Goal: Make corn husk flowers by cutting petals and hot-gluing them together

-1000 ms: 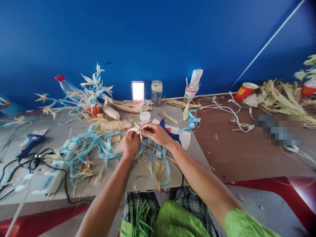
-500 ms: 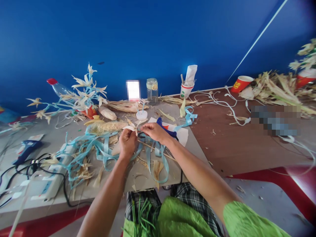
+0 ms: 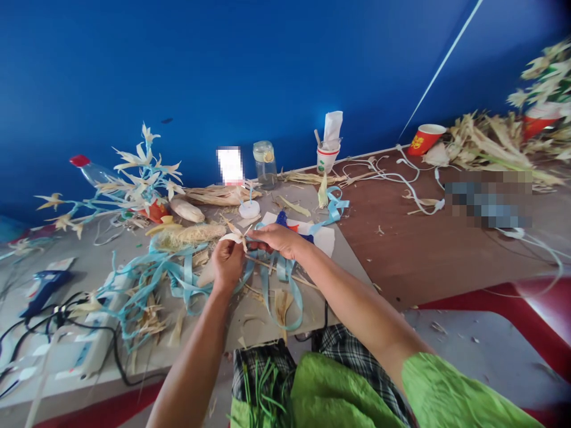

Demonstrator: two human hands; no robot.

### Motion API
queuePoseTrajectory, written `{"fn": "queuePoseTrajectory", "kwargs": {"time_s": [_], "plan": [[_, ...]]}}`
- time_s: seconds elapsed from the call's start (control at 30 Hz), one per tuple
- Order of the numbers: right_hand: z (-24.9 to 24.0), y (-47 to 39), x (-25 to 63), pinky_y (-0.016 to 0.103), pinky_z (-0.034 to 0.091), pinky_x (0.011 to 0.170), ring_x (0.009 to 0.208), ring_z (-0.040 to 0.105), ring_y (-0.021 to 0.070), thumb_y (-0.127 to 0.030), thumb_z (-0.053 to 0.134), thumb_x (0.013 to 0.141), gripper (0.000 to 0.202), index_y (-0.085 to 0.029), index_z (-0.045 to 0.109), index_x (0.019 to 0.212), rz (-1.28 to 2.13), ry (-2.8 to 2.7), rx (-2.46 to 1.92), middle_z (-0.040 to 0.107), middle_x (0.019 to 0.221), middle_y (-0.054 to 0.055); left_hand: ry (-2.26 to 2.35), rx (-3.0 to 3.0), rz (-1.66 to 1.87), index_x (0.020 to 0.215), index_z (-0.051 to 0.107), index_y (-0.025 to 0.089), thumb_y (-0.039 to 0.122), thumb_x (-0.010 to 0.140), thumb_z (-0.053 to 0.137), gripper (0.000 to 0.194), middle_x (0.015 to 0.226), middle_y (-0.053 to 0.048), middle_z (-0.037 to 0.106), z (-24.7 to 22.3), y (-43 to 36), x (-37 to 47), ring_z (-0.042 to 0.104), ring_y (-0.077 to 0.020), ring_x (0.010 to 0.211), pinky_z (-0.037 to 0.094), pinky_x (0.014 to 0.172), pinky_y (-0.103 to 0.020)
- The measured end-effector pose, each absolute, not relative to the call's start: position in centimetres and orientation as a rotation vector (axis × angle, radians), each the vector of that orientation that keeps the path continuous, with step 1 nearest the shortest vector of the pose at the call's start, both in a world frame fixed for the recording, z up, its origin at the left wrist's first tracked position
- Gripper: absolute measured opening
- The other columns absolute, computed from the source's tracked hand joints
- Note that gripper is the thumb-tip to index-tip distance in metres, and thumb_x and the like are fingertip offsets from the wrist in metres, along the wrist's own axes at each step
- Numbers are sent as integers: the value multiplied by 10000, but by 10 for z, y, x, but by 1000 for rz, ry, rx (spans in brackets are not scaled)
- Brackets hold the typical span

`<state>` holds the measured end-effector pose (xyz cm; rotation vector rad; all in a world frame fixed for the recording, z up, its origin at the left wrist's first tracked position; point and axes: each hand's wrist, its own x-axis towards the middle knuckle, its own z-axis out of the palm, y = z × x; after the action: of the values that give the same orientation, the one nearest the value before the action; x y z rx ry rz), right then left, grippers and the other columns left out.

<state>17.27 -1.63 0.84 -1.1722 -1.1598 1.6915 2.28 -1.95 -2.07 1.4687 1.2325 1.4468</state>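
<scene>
Flower [image 3: 237, 237], just nearside of the white disc [image 3: 249, 210], is pinched by the left hand [image 3: 227, 263] and flanked closely by the right hand [image 3: 277, 239], fingers bent together, grip unclear.

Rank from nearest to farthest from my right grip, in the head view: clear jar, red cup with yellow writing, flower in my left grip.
1. Flower: in the left grip, just left of the right grip.
2. Clear jar: ahead, near the wall.
3. Red cup: farther right, beside dry husks.
</scene>
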Motion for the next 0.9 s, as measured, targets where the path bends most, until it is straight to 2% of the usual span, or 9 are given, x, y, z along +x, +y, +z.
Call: {"fn": "queuePoseTrajectory", "kwargs": {"time_s": [0.13, 0.23, 0.37, 0.5, 0.6, 0.7, 0.8, 0.9], "plan": [[8, -16, 175, 224, 221, 455, 464, 346, 59, -563, 748, 599, 444, -159, 563, 594, 1635, -1175, -1191, 517, 524, -49, 1240, 1461, 1453, 600, 504, 169, 210, 717, 633, 179, 525, 56, 459, -22, -19, 23, 377, -63, 478, 272, 451, -185], [10, -19, 175, 221, 243, 492, 494, 354, 62, -541, 736, 612, 412, -160, 580, 622, 1427, -1396, -1234, 469, 518, -68, 1294, 1433, 1462, 599, 498, 168, 220, 708, 650, 194, 514, 63, 448, -23, -18, 22, 363, -60, 467, 267, 446, -185], [17, -24, 171, 228, 324, 594, 631, 471, 100, -473, 752, 615, 350, -160, 620, 696, 1048, -1601, -1307, 567, 646, -35, 1281, 1418, 1485, 592, 496, 163, 261, 710, 669, 232, 507, 58, 459, -19, -17, 20, 374, -60, 473, 282, 453, -187], [21, -26, 169, 237, 347, 643, 700, 519, 128, -498, 659, 728, 336, -163, 641, 749, 1072, -1564, -1302, 603, 702, -10, 1165, 1333, 1496, 617, 492, 166, 319, 701, 700, 272, 504, 61, 464, -14, -17, 22, 376, -53, 456, 288, 443, -184], [18, -24, 170, 239, 322, 625, 651, 482, 121, -498, 543, 827, 392, -165, 601, 630, 999, -1538, -1333, 530, 605, -19, 1063, 1263, 1444, 690, 528, 166, 322, 677, 728, 254, 553, 55, 516, -15, -16, 23, 394, -47, 454, 304, 443, -180], [12, -19, 172, 246, 319, 640, 657, 463, 122, -402, 522, 860, 390, -164, 550, 552, 820, -1565, -1354, 513, 601, -12, 1005, 1221, 1381, 738, 551, 167, 307, 656, 745, 253, 606, 45, 563, -19, -15, 22, 427, -44, 461, 313, 449, -174], [7, -16, 174, 249, 349, 687, 718, 513, 135, -290, 573, 816, 217, -164, 632, 650, 863, -1545, -1333, 606, 699, 4, 998, 1192, 1331, 737, 554, 167, 303, 648, 749, 254, 607, 39, 572, -21, -13, 21, 465, -54, 473, 317, 447, -171], [4, -15, 175, 248, 352, 657, 672, 520, 128, -344, 612, 777, 200, -167, 672, 706, 1112, -1482, -1293, 605, 657, -13, 1007, 1191, 1293, 732, 558, 168, 296, 650, 747, 243, 593, 40, 569, -22, -13, 19, 450, -51, 457, 315, 433, -168]]}}
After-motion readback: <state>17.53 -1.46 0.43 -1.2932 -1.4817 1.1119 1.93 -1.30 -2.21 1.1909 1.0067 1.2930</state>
